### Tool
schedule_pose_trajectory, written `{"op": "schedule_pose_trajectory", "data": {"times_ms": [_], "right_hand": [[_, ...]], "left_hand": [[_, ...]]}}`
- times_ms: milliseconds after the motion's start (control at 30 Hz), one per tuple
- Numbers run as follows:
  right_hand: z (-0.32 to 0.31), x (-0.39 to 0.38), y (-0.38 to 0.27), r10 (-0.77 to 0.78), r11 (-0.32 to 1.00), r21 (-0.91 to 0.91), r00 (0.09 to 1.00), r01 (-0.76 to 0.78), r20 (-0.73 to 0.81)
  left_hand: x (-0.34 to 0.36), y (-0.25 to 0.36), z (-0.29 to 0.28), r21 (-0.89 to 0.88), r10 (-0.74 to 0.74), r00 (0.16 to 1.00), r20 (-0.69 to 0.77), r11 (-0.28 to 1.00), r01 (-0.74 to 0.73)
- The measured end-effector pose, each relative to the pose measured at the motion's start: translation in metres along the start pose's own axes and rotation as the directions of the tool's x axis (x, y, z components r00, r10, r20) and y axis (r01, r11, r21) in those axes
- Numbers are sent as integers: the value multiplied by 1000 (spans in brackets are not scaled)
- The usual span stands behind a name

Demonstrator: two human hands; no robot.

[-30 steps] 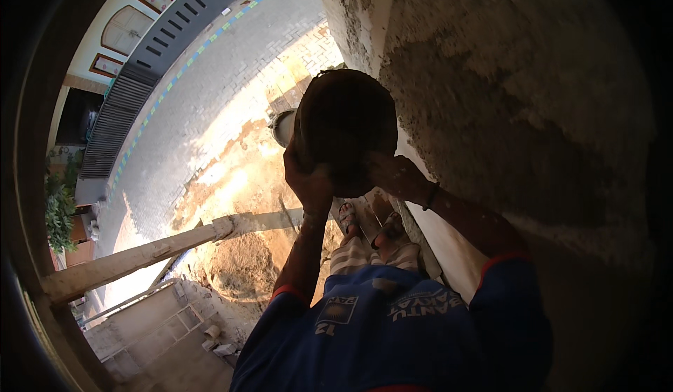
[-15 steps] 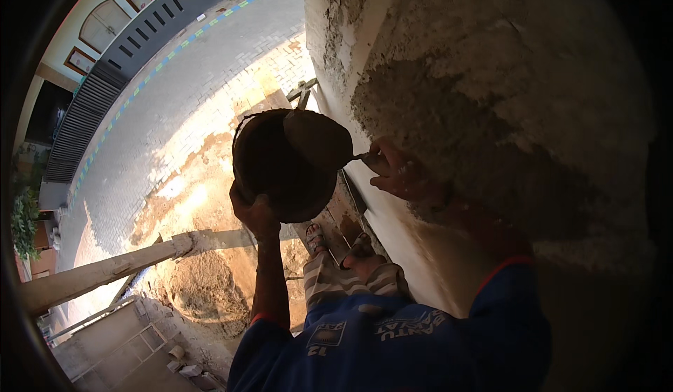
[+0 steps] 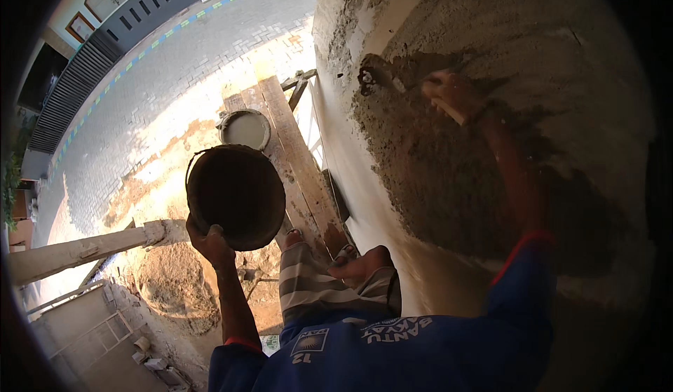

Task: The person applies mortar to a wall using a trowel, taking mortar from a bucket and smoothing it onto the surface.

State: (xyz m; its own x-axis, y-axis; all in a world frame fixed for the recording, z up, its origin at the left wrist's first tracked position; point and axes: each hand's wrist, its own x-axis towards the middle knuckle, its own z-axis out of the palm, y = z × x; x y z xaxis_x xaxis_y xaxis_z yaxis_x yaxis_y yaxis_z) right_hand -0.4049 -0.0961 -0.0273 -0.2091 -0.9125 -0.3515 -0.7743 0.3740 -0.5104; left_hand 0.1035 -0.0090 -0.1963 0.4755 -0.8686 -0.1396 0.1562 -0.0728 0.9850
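Note:
My left hand (image 3: 214,241) grips the lower rim of a dark round bucket (image 3: 235,198), its inside in shadow. Up at the wall on the right, my right hand (image 3: 449,97) is closed on a trowel (image 3: 378,76), whose dark blade is on the wall's rough mortar (image 3: 434,181), a patch of darker, wet-looking grey. Past the bucket, a second round container (image 3: 244,127) with grey liquid in it rests on the wooden planks (image 3: 300,171) where my feet are.
A pale beam (image 3: 84,254) crosses at the lower left, above a sand heap (image 3: 168,283). Crossed timber pieces (image 3: 298,83) stand by the wall's far edge. Below and beyond lie a paved street (image 3: 168,55), a dark gate (image 3: 73,94) and a building with windows.
My right hand has left the bucket and moved up and right with the trowel to the wall. The bucket has swung down and left, uncovering the second container.

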Motion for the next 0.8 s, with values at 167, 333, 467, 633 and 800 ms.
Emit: {"op": "schedule_pose_trajectory", "data": {"times_ms": [167,333,467,633,800], "right_hand": [[-128,-31,3,-68,995,27,826,100,-559],[-110,-131,-50,202,976,135,945,-172,-259],[-32,-171,-44,211,947,220,969,-236,128],[35,-217,-99,39,864,428,881,-267,471],[79,-243,-123,-291,236,904,862,-357,416]], "left_hand": [[-14,-1,-15,-16,-49,999,-9,999,49],[-34,24,12,-9,-25,998,56,1000,25],[-50,74,43,-38,-15,987,162,999,22],[-66,132,76,-39,40,951,306,999,-30],[-79,173,106,-138,120,926,358,988,-75]]}}
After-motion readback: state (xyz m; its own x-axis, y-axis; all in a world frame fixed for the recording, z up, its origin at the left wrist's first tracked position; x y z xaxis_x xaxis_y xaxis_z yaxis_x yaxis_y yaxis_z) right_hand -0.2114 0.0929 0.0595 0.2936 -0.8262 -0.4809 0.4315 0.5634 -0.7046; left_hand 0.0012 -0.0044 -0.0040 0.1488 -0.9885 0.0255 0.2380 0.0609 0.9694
